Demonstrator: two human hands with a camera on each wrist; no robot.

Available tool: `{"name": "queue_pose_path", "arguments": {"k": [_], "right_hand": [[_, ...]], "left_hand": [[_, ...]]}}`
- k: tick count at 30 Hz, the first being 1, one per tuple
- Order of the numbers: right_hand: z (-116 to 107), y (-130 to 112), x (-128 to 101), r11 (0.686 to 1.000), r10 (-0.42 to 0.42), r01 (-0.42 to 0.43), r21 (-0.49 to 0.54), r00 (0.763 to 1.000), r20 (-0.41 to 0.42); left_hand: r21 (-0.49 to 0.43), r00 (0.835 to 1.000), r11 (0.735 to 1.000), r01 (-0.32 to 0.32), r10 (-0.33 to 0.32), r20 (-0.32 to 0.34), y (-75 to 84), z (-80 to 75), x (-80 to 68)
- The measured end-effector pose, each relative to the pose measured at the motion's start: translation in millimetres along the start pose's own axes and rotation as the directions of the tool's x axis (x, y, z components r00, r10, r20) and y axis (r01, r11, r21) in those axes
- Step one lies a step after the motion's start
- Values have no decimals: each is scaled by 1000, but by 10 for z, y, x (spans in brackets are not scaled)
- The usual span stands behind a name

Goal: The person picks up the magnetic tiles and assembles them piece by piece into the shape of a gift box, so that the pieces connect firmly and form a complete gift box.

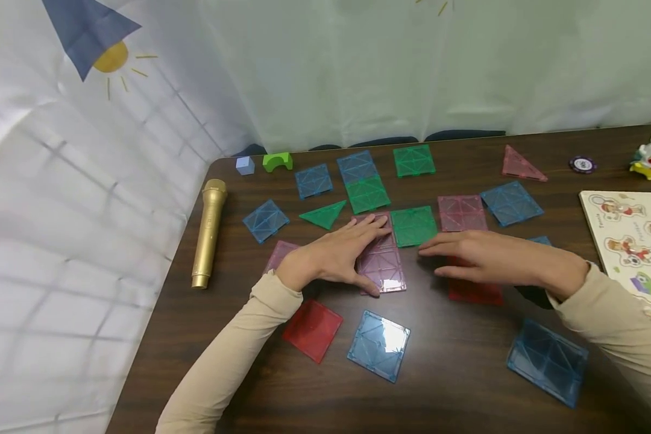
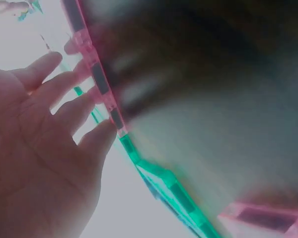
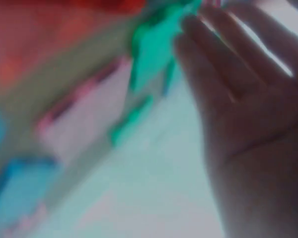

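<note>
Flat translucent square tiles lie spread over a dark wooden table (image 1: 456,386). My left hand (image 1: 339,253) lies flat with straight fingers on a pink tile (image 1: 384,265) at the middle; in the left wrist view its fingertips (image 2: 102,136) touch the pink tile's edge (image 2: 97,79). My right hand (image 1: 483,256) hovers flat over a red tile (image 1: 474,290), fingertips pointing left toward a green tile (image 1: 412,225). The right wrist view is blurred, showing an open palm (image 3: 248,124) beside a green tile (image 3: 154,47).
A gold microphone (image 1: 208,232) lies at the left edge. Red (image 1: 311,328) and blue (image 1: 380,345) tiles sit near me, another blue one (image 1: 548,360) at right. Green, blue and pink tiles, a triangle (image 1: 521,164), small blocks and a puzzle board (image 1: 635,241) lie farther back.
</note>
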State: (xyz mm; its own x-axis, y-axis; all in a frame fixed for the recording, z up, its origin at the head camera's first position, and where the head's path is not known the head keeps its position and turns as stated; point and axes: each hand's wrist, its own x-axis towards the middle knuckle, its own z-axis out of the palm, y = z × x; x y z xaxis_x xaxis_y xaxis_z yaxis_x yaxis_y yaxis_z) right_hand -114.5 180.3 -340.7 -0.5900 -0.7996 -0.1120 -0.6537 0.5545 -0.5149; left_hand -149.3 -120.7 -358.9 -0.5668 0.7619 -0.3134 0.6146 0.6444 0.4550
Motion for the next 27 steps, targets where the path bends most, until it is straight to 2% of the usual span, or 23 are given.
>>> {"name": "queue_pose_path", "arguments": {"k": [6, 8, 11, 16, 23, 27], "right_hand": [[105, 114, -375, 990, 31, -31, -138, 1000, -5], [157, 112, -436, 986, 16, -19, -164, 1000, -23], [225, 82, -456, 976, -52, 34, -214, 996, -78], [322, -1, -310, 958, -174, 136, -252, 975, -136], [372, -173, 52, 962, -166, 138, -235, 981, -105], [351, -150, 142, 960, -174, 145, -238, 979, -107]], "left_hand": [[11, 1000, 1000, -17, 17, 4, -13, 9, -8], [3, 1000, 1000, -16, 16, 4, -13, 5, -13], [-1, 1000, 1000, -11, 11, 5, -11, 7, -17], [7, 1000, 1000, -4, 4, 6, -10, 22, -24], [-11, 1000, 1000, 10, -10, 16, 5, 25, -38], [-23, 1000, 1000, 0, 1, 14, -2, 29, -60]]}}
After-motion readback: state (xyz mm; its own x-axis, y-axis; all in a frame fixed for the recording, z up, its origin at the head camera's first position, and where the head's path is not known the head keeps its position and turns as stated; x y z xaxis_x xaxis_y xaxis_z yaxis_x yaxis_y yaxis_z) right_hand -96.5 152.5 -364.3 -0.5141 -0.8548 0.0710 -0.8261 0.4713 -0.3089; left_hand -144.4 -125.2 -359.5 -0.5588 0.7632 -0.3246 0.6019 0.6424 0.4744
